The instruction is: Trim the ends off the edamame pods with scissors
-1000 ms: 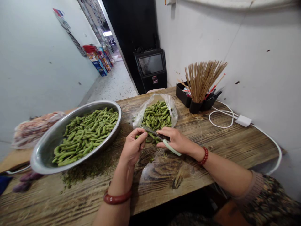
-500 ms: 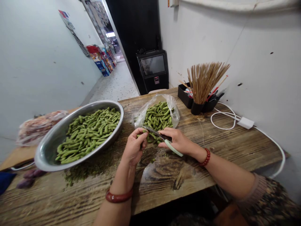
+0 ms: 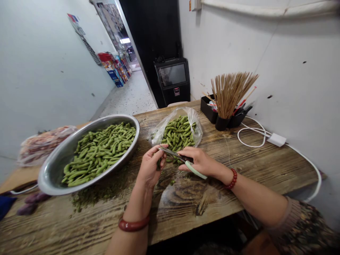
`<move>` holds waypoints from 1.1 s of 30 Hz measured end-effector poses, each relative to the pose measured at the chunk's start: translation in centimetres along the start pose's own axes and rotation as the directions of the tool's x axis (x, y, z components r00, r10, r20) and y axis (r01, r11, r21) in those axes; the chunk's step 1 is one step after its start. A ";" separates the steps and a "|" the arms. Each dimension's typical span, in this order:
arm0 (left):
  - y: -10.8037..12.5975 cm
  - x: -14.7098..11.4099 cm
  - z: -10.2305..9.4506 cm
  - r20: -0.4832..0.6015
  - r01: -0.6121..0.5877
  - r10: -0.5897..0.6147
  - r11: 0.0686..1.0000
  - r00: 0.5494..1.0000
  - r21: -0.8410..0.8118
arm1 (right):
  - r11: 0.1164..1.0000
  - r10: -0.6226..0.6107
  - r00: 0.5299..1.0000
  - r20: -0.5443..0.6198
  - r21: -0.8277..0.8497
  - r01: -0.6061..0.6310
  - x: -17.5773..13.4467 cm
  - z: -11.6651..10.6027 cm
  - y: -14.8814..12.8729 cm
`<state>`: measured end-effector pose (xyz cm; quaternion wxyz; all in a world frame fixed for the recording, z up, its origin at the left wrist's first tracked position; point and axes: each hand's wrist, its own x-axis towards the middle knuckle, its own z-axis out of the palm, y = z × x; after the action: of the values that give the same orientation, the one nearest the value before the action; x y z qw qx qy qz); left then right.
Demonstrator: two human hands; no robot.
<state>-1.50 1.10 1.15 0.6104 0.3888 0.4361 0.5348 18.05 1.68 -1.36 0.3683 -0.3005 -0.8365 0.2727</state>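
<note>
My left hand point(image 3: 152, 163) is closed on a green soybean pod point(image 3: 158, 164), mostly hidden by the fingers. In my right hand point(image 3: 198, 161) is a pair of scissors point(image 3: 195, 170) with pale green handles. Their blades point left and reach the fingertips of my left hand. Just beyond both hands lies an open clear plastic bag point(image 3: 197, 129) with many green pods point(image 3: 178, 132) in it. To the left, a large metal basin point(image 3: 45, 180) holds a broad heap of green pods point(image 3: 103, 152).
Green trimmings point(image 3: 98, 196) lie on the wooden table point(image 3: 180, 212) below the basin. Back right stand a black holder point(image 3: 208, 109) and bundled wooden skewers point(image 3: 232, 94). A white cable point(image 3: 251, 146) with an adapter point(image 3: 276, 139) runs along the right. A bagged pinkish bundle point(image 3: 45, 143) sits far left.
The scissor blades have shifted slightly left and up against my left fingertips. The pod in my left hand now shows lower, between the fingers. The basin and bag stay in place.
</note>
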 end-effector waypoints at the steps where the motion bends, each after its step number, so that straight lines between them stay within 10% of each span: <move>1: 0.0 0.0 0.0 0.007 0.004 -0.004 1.000 1.000 -0.008 | 1.000 0.003 1.000 0.001 -0.003 -0.003 0.0 0.0 0.0; 23: -0.2 0.1 0.2 -0.070 -0.049 0.057 0.992 0.996 0.114 | 0.999 0.039 0.994 -0.098 -0.027 -0.042 -0.2 -0.3 0.5; 33: -1.0 -0.1 -0.3 0.055 -0.090 0.077 0.952 0.996 0.293 | 0.996 0.038 0.999 -0.032 -0.084 -0.041 -0.2 -0.4 0.4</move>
<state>-1.50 0.88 0.14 0.5314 0.5049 0.4811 0.4808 18.59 1.87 -1.45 0.3622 -0.3362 -0.8356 0.2396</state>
